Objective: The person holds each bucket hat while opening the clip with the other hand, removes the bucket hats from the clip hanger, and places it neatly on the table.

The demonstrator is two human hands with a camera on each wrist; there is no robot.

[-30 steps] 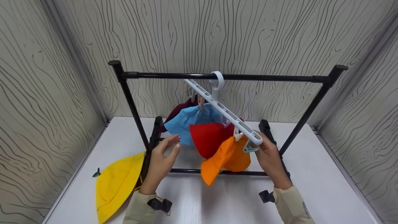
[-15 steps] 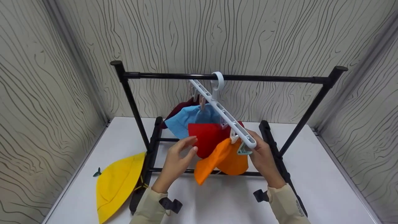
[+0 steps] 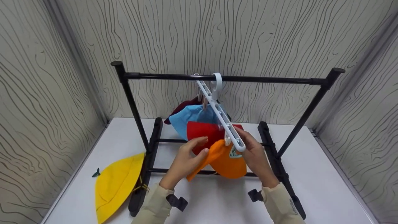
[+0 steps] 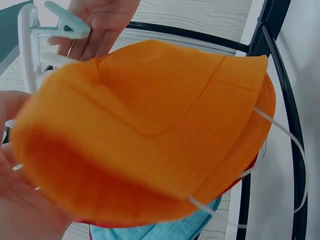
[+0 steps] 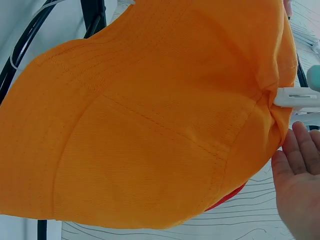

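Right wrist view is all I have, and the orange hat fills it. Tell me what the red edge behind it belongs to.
Observer: A red hat, hanging between the orange hat and a light blue one.

Operator: Now report what holds the hanger up.

Observer: The white hanger is hooked over a black top bar.

Operator: Point out any hat off the hanger.

Observer: A yellow hat lies by the person's left side of the rack.

Two pale-sleeved forearms [image 3: 152,203] reach forward, angled slightly inward. The left hand [image 3: 186,158] keeps its thumb apart from gently bent fingers, while the right hand [image 3: 257,158] extends its fingers nearly straight, palm turned inward.
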